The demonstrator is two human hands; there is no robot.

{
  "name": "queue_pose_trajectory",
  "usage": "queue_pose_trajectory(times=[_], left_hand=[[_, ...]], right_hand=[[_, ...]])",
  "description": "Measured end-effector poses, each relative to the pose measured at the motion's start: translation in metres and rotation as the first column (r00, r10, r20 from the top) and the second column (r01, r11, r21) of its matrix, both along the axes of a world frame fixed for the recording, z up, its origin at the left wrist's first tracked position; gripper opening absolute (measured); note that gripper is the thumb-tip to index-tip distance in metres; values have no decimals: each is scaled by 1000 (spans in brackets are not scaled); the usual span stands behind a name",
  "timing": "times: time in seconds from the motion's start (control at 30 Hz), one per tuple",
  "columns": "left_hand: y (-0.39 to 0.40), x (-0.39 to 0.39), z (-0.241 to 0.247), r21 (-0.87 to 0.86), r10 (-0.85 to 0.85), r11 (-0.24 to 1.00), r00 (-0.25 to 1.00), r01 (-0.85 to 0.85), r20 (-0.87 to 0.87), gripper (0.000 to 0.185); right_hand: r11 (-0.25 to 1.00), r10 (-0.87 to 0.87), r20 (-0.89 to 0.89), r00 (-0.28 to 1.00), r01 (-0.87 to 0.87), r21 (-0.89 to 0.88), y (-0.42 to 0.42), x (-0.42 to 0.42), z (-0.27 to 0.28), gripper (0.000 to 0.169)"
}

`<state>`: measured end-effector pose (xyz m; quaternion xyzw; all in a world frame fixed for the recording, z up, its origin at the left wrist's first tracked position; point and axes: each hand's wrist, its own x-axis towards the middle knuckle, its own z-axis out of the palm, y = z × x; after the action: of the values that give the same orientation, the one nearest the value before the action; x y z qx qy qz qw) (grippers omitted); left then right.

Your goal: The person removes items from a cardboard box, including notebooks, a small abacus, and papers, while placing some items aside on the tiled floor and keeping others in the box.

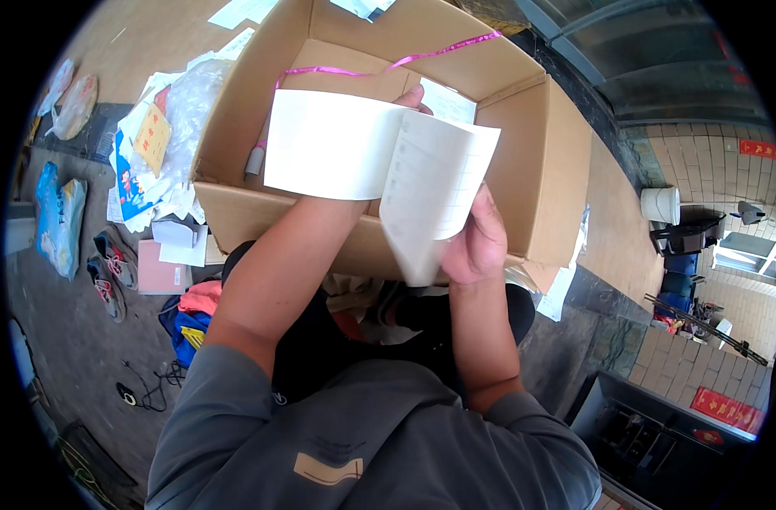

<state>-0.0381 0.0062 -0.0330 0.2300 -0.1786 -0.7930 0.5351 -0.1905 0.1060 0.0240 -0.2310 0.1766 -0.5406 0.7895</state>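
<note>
A white-paged booklet [333, 143] lies spread above a large cardboard box [509, 150]. My left hand [414, 99] grips it from behind at the top of its fold; only some fingers show past the upper edge. At the lower right, my right hand [480, 245] has the edge of the pages between thumb and fingers. One leaf [419, 210] is blurred and bends downward, with faint printing. Inside the box lie a printed sheet [448, 101] and a small white roll [254, 161]. A pink ribbon [337, 70] trails across the box.
Left of the box are a heap of papers with clear plastic wrap [200, 99], a pink notebook [161, 268], shoes [115, 255], a blue plastic bag [59, 220] and a black cable [152, 389]. At right stand a white bucket [660, 205] and a dark cabinet [655, 433].
</note>
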Motion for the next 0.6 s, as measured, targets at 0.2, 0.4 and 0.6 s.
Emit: queue_pose_trajectory(times=[0.2, 0.4, 0.6], left_hand=[[2, 0, 6, 6, 92, 996, 994, -93, 52, 34], [3, 5, 14, 16, 122, 992, 989, -123, 79, 34], [6, 5, 13, 21, 92, 995, 993, -94, 68, 34]], right_hand=[[996, -77, 79, 994, 72, 58, -7, -14, -10, 47], [989, -133, 148, 980, 122, 83, -11, -36, -12, 51], [987, -121, 102, 987, 108, 120, -6, -26, -11, 52]])
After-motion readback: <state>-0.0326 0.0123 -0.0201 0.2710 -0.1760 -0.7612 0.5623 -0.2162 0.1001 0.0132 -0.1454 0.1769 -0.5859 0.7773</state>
